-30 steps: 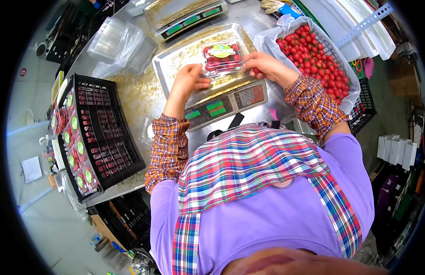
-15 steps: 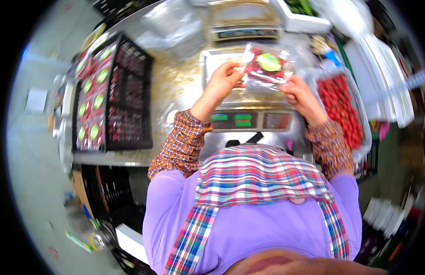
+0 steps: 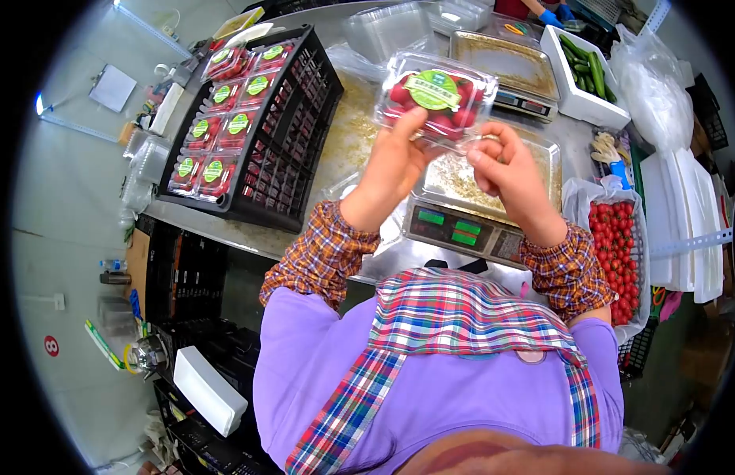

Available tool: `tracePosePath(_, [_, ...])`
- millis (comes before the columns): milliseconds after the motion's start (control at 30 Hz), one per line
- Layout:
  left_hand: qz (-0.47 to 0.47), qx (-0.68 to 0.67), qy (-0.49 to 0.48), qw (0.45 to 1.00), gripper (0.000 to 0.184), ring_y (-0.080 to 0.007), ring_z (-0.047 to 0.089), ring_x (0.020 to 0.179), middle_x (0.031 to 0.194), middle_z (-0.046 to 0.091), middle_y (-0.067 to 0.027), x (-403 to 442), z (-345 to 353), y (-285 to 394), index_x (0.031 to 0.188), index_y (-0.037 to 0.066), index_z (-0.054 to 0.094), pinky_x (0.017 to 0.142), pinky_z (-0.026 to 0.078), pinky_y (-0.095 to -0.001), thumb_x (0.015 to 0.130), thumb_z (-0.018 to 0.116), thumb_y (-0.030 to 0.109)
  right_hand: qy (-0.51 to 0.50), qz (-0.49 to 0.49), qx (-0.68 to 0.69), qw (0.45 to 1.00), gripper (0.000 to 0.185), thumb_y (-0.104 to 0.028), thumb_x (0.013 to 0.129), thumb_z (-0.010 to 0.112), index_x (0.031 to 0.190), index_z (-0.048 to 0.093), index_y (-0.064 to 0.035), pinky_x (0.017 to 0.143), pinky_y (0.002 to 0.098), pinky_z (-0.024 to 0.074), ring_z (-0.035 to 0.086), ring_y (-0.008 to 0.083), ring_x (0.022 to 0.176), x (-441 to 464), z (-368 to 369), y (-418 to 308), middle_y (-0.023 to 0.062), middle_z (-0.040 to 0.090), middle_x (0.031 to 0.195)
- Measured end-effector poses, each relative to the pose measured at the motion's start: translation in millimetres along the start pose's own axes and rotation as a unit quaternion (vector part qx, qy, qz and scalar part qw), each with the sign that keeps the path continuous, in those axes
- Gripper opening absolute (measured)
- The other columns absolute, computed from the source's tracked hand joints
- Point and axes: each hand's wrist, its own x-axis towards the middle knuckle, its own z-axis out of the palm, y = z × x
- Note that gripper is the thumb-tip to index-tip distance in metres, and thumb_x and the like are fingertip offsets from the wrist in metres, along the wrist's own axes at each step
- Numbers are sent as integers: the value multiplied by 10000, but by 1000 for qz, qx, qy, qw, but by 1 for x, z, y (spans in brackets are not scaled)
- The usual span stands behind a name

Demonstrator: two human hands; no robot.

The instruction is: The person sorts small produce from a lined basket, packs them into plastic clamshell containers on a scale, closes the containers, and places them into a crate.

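Note:
A clear plastic clamshell box of cherry tomatoes with a round green label is raised above the table, tilted toward me. My left hand grips its lower edge, the thumb lying on the front and the other fingers mostly behind. At the lower right corner, my right hand has its fingers curled and thumb and fingertips pinched at the box edge. Below both hands is a weighing scale with a metal pan and lit green digits.
To the left, a black crate holds rows of similar labelled boxes. A lined basket of loose cherry tomatoes is at right. Behind stand a second scale, a white foam box of cucumbers and stacked clear containers. Another person's blue-gloved hand shows at the top.
The view has turned, shifting the table's contents. The box has come left relative to the scale and closer to me, and my right hand has slid from its right side to the lower corner.

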Motion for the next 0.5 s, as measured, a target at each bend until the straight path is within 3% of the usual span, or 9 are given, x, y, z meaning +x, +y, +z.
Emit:
tracePosePath(67, [52, 19, 4, 998, 360, -214, 581, 1095, 1236, 566, -119, 13, -1, 33, 1253, 61, 491, 942, 484, -398, 971, 385, 258, -31, 24, -15, 999, 316, -99, 869, 614, 1141, 465, -36, 442, 176, 306, 465, 50, 528, -4, 8, -2, 67, 621, 867])
tracePosePath(100, [93, 29, -30, 995, 377, -250, 564, 1137, 1245, 557, -129, 26, -7, 54, 1253, 43, 466, 947, 497, -397, 982, 308, 251, -39, 38, -24, 998, 345, -99, 875, 602, 1186, 467, -32, 439, 174, 314, 474, 52, 529, -8, 5, 0, 69, 626, 891])
tracePosePath(167, [102, 65, -2, 993, 405, -250, 561, 1142, 1256, 549, -131, 48, -41, 99, 1270, 52, 454, 975, 472, -394, 985, 316, 304, -22, 59, -41, 997, 322, -96, 878, 596, 1172, 479, -35, 432, 176, 310, 473, 51, 524, -17, -9, 8, 66, 626, 892])
tracePosePath(233, [126, 131, 174, 968, 493, -272, 589, 1055, 1193, 559, -153, 83, -93, 137, 1277, 53, 437, 956, 471, -469, 964, 384, 430, 5, 69, -17, 997, 288, -89, 885, 581, 1155, 495, -39, 416, 179, 297, 462, 51, 507, -26, -31, 24, 59, 621, 876])
tracePosePath(300, [101, 146, 293, 939, 464, -300, 555, 1082, 1154, 559, -172, 107, -134, 179, 1197, 53, 466, 929, 477, -490, 933, 466, 434, 54, 88, -3, 995, 282, -89, 889, 574, 1155, 496, -41, 413, 180, 292, 455, 52, 502, -38, -50, 34, 54, 613, 865])
tracePosePath(367, [64, 164, 327, 928, 369, -319, 568, 943, 1058, 578, -145, 133, -197, 208, 1124, 78, 502, 897, 472, -519, 893, 517, 365, 93, 96, 13, 991, 276, -90, 893, 567, 1155, 498, -42, 410, 181, 287, 449, 53, 499, -50, -65, 41, 47, 605, 857])
tracePosePath(500, [66, 161, 361, 916, 364, -321, 574, 922, 1038, 582, -133, 161, -255, 230, 1134, 75, 504, 837, 500, -557, 915, 469, 363, 148, 96, 32, 984, 261, -92, 898, 556, 1149, 502, -42, 409, 178, 286, 448, 48, 505, -70, -83, 50, 35, 594, 855])
